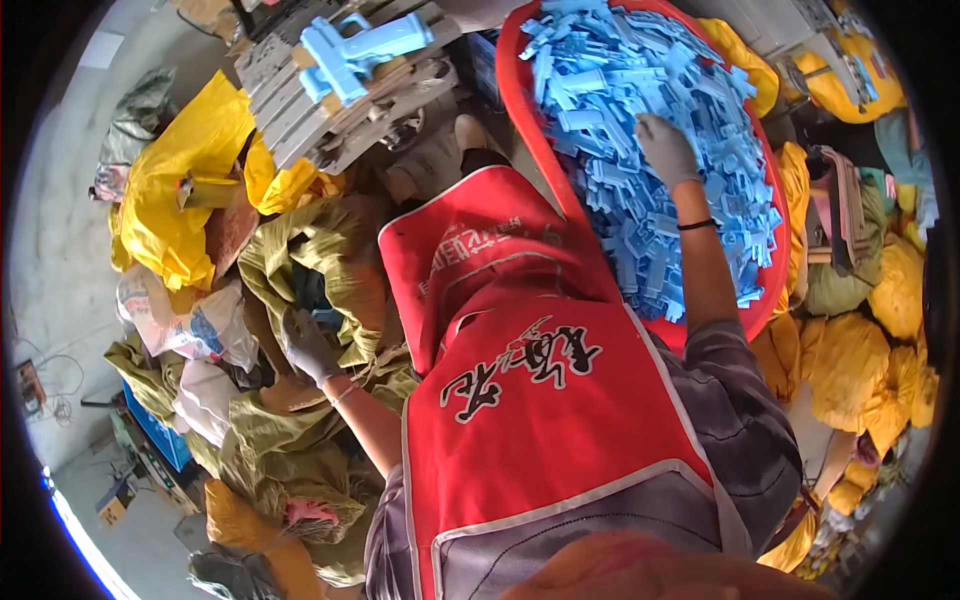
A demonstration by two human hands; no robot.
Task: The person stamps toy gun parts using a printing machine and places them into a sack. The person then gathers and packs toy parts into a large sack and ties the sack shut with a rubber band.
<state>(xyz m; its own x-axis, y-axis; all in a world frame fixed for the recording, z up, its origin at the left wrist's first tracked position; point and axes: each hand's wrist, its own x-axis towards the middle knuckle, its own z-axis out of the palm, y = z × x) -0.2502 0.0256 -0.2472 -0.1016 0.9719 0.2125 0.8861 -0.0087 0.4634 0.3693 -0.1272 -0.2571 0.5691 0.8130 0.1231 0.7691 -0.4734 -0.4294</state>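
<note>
My right hand (668, 152), in a pale grey glove, is over a heap of light-blue plastic toy pistol pieces (620, 200) in a large red tub (518, 95). Its fingers are curled together, and whatever they hold is hidden. On the left, my gloved left hand (310, 347) is beside the mouth of an olive-green sack (350, 255). A small bluish thing shows near its fingertips and dark blue shows inside the sack. I cannot make out whether those fingers grip anything.
Two light-blue toy pistols (365, 50) lie on a grey slatted stand (290, 105) ahead. A yellow sack (170, 190) and a white plastic bag (190, 320) crowd the left. More yellow sacks (850, 375) are piled right of the tub. A red apron (550, 400) covers my lap.
</note>
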